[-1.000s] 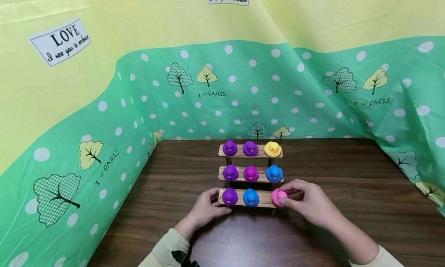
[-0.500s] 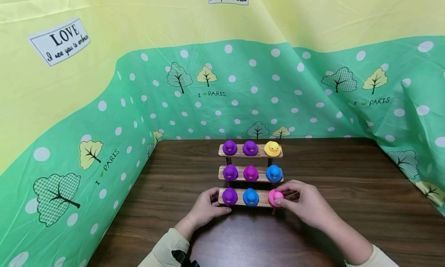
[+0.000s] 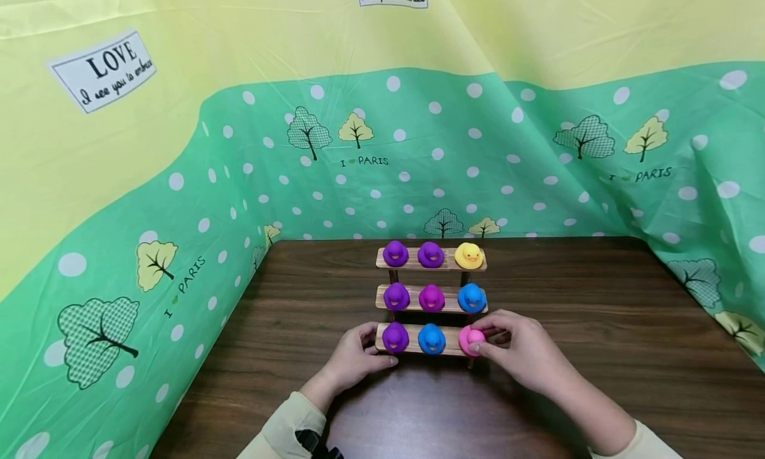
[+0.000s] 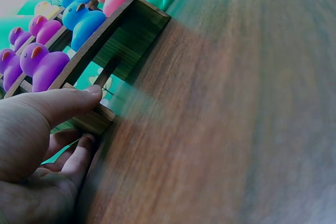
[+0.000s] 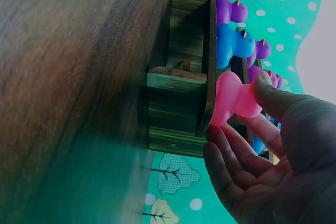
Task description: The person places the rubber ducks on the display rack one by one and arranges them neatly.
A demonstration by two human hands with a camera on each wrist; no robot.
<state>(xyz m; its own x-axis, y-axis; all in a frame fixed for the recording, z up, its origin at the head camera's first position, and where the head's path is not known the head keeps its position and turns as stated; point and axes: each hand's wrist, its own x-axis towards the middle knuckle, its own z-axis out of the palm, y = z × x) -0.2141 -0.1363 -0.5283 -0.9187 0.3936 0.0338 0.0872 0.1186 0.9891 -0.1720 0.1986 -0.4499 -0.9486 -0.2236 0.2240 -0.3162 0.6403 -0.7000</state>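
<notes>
A three-tier wooden display rack (image 3: 451, 343) bears rubber ducks in rows. At the right end of its lowest shelf my right hand (image 3: 528, 349) pinches a pink rubber duck (image 5: 227, 98) between thumb and fingers; the duck's base meets the shelf in the right wrist view. My left hand (image 3: 352, 363) grips the rack's lower left end, thumb in front and fingers behind. Beside the pink duck sit a blue duck (image 3: 431, 339) and a purple duck (image 3: 395, 338). The middle shelf holds a purple, a magenta (image 3: 431, 299) and a blue duck. Two purple ducks and a yellow duck (image 3: 469, 256) stand on top.
The rack stands on a dark wood-grain table (image 3: 574, 293). Behind and along both sides hangs a green and yellow printed cloth (image 3: 382, 193), its lower edge meeting the table's back edge.
My right hand has shifted the pink duck slightly left along the lowest shelf, mostly in the first half second. The left hand and the other ducks look unmoved.
</notes>
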